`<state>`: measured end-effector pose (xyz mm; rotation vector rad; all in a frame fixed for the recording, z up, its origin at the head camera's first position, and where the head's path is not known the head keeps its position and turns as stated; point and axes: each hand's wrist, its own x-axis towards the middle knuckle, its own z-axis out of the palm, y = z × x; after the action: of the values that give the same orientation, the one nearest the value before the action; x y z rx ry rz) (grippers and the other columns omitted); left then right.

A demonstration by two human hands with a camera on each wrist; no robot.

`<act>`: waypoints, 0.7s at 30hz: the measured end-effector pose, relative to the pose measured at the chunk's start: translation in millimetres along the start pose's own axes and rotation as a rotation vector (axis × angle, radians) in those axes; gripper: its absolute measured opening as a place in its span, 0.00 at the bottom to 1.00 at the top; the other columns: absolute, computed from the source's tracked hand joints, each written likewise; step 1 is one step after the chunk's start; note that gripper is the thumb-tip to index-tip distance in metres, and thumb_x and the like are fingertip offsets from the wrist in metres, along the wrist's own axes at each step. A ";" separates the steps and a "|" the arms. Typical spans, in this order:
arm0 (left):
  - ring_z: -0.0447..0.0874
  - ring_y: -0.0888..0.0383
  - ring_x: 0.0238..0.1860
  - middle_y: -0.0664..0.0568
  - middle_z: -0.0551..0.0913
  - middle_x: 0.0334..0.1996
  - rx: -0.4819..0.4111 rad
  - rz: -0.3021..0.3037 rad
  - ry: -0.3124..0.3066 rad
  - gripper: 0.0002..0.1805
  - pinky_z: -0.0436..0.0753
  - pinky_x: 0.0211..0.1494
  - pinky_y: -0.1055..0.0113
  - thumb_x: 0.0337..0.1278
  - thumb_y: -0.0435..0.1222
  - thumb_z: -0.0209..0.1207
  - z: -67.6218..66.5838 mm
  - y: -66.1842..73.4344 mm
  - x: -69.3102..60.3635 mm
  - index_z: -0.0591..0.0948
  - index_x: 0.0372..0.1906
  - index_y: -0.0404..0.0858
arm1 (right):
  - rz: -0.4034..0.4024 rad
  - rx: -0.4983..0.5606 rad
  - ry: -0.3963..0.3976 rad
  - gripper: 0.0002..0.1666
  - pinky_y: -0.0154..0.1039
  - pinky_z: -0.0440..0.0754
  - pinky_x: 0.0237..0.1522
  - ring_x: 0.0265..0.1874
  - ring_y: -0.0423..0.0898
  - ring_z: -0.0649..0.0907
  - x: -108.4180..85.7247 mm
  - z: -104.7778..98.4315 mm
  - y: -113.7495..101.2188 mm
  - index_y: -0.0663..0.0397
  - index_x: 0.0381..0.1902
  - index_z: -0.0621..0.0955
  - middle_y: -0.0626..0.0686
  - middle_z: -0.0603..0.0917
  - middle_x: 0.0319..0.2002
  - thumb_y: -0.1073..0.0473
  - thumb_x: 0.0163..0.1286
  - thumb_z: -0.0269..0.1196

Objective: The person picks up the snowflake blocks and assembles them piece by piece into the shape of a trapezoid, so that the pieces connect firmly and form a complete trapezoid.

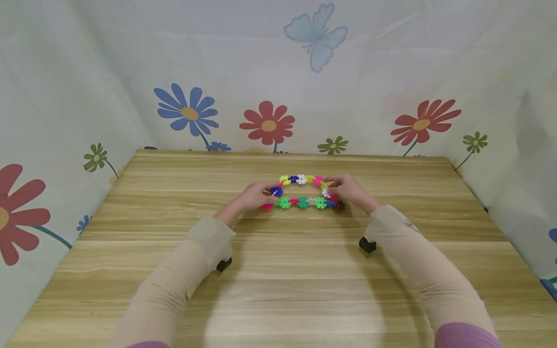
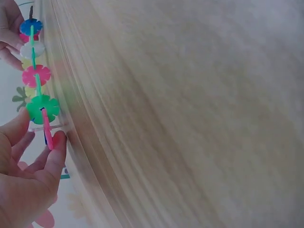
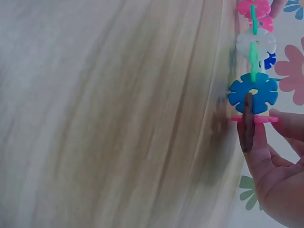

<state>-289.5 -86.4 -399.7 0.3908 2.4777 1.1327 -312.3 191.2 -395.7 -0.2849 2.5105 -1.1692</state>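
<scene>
A loop of interlocking plastic snowflake discs (image 1: pixel 302 202) in many colours is above the table, roughly a long rectangle in the head view. My left hand (image 1: pixel 256 196) grips its left end, near a dark blue disc (image 1: pixel 276 191) and a pink one. At the right end, my right hand (image 1: pixel 349 189) holds the loop by its side. In the left wrist view, thumb and fingers close around the end by a green disc (image 2: pixel 43 109). The right wrist view has fingers at a pink disc, below a blue disc (image 3: pixel 252 93) and beside a brown one (image 3: pixel 248 123).
The wood-grain table (image 1: pixel 296 290) spreads under both arms. Behind it and at the sides hangs a white cloth (image 1: pixel 370 82) printed with flowers and a butterfly. A black wrist device (image 1: pixel 367 245) shows under the right sleeve, another (image 1: pixel 224 264) under the left.
</scene>
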 end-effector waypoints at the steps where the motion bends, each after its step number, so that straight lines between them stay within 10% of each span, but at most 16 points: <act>1: 0.68 0.47 0.58 0.44 0.68 0.59 0.007 -0.001 0.003 0.27 0.71 0.58 0.58 0.57 0.37 0.54 -0.1 0.0 0.2 0.64 0.63 0.43 | -0.001 -0.001 0.003 0.24 0.29 0.71 0.30 0.33 0.44 0.73 0.4 0.1 0.5 0.61 0.58 0.69 0.66 0.74 0.47 0.67 0.63 0.53; 21: 0.66 0.47 0.60 0.41 0.68 0.59 0.108 0.002 0.000 0.28 0.66 0.61 0.55 0.58 0.44 0.52 -6.8 -8.4 -5.4 0.64 0.63 0.41 | -0.019 0.020 0.005 0.24 0.31 0.76 0.29 0.30 0.43 0.76 1.1 -2.8 4.3 0.60 0.58 0.69 0.66 0.74 0.48 0.65 0.64 0.53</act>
<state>-288.5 -98.4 -400.8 0.4243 2.5461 1.0032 -314.6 195.6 -397.6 -0.3007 2.5042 -1.2034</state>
